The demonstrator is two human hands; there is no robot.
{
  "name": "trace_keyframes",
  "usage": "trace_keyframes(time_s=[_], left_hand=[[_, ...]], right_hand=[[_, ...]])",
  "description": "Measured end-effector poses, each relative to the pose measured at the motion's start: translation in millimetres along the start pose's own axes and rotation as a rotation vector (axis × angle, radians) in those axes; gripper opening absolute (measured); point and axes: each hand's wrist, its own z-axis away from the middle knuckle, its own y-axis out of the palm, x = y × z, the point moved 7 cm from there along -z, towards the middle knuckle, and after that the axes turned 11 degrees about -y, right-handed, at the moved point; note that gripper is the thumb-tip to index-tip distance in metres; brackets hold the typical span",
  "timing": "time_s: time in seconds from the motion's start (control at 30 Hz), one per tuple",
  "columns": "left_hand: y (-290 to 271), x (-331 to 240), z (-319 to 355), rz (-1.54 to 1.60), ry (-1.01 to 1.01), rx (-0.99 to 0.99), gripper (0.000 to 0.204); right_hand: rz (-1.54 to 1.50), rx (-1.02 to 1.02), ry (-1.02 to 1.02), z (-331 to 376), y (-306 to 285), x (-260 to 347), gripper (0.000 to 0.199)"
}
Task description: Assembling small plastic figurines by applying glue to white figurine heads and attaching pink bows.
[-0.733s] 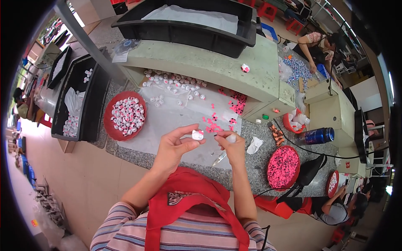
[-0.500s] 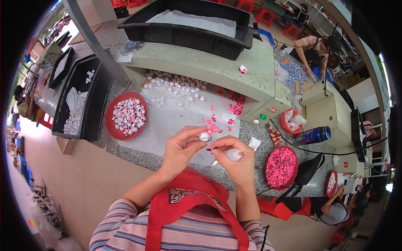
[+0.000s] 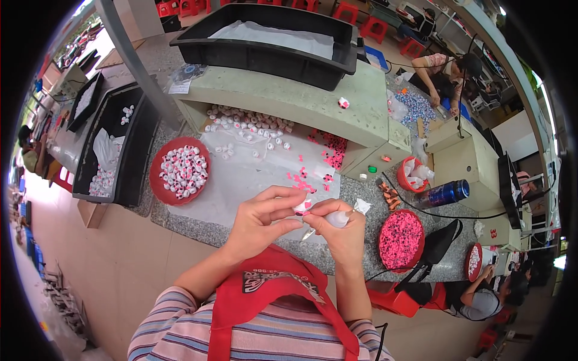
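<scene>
My left hand (image 3: 259, 219) pinches a small white round piece (image 3: 303, 206) with pink marks over the grey counter's near edge. Thumb and index finger of my right hand (image 3: 343, 237) meet it with a tiny pink-and-black piece (image 3: 306, 213), which touches the white one. Tucked in the same right hand is a small white squeeze bottle (image 3: 338, 220), its thin tip pointing down and left. Beyond my hands, loose pink pieces (image 3: 301, 180) lie scattered on a white sheet (image 3: 235, 180). White round pieces (image 3: 253, 123) are heaped under the shelf.
Left stands a red bowl (image 3: 158, 191) of finished-looking white pieces, beside a black bin (image 3: 135, 156). On the right are a red bowl of pink pieces (image 3: 400, 240), a blue bottle (image 3: 445, 193), a black pouch (image 3: 442, 240) and a cable. A black tray (image 3: 265, 66) tops the shelf. Other people sit farther right.
My hands have come together; the pink-and-black piece, apart from the white round piece before, now touches it. The view has shifted slightly.
</scene>
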Motion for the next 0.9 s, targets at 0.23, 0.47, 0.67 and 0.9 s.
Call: trace_keyframes(time_s=[0.23, 0.47, 0.67, 0.9], left_hand=[[1, 10, -7, 0.094, 0.014, -0.039, 0.026], [8, 8, -2, -0.129, 0.228, -0.195, 0.02], [7, 7, -4, -0.092, 0.202, -0.222, 0.023], [6, 25, -14, 0.035, 0.0, -0.321, 0.02]], right_hand=[[0.096, -0.088, -0.19, 0, 3, 17, 0.016], [0.158, -0.054, -0.292, 0, 7, 20, 0.015], [0.176, -0.069, -0.298, -5, 8, 19, 0.015], [0.192, -0.086, -0.451, -11, -5, 11, 0.011]])
